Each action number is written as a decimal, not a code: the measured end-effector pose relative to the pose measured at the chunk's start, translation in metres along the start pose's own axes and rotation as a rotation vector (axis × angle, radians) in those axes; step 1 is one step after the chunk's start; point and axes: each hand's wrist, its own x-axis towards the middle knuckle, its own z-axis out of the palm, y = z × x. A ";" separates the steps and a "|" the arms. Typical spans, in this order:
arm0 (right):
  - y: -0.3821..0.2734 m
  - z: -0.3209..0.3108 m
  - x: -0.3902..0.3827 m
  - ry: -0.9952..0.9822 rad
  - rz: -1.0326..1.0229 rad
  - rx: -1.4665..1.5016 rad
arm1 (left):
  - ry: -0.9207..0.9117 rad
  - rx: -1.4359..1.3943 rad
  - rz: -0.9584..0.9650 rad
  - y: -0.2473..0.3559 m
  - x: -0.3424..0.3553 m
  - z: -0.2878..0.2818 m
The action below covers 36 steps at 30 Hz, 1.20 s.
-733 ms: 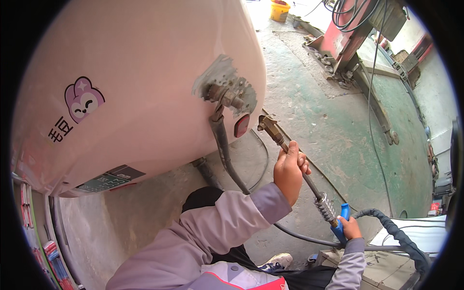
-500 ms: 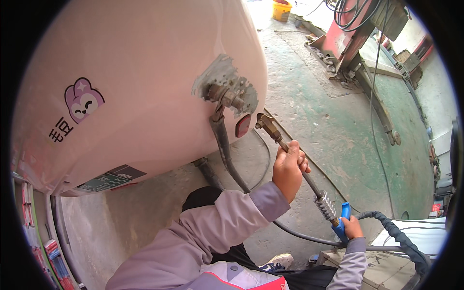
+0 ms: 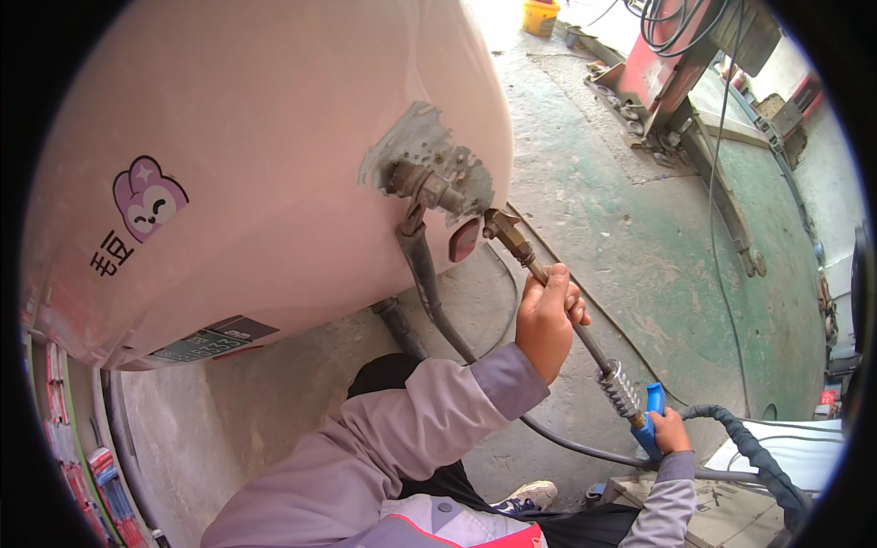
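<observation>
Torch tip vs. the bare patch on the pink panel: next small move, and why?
Probably ease the brass nozzle a little left toward the metal fitting. The tip sits just right of the bare patch, apart from it, beside the red reflector. The left hand grips the shaft mid-length; the right hand holds the blue handle.

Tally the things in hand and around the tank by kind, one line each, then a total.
Pink tanks: 1
Welding torches: 1
Hands, left hand and right hand: 2
Metal fittings: 1
Cartoon stickers: 1
Yellow buckets: 1
Total: 7
</observation>
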 end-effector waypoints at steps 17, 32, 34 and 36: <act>0.022 0.004 0.014 -0.014 -0.173 -0.084 | -0.010 0.002 0.000 0.002 0.001 -0.001; 0.053 0.005 0.027 -0.047 -0.340 -0.170 | 0.007 0.004 -0.003 0.000 0.001 -0.001; 0.047 0.004 0.024 -0.045 -0.333 -0.158 | 0.009 -0.001 -0.005 0.000 0.000 -0.001; 0.037 0.003 0.018 -0.038 -0.322 -0.138 | 0.023 -0.006 -0.011 0.001 0.001 0.000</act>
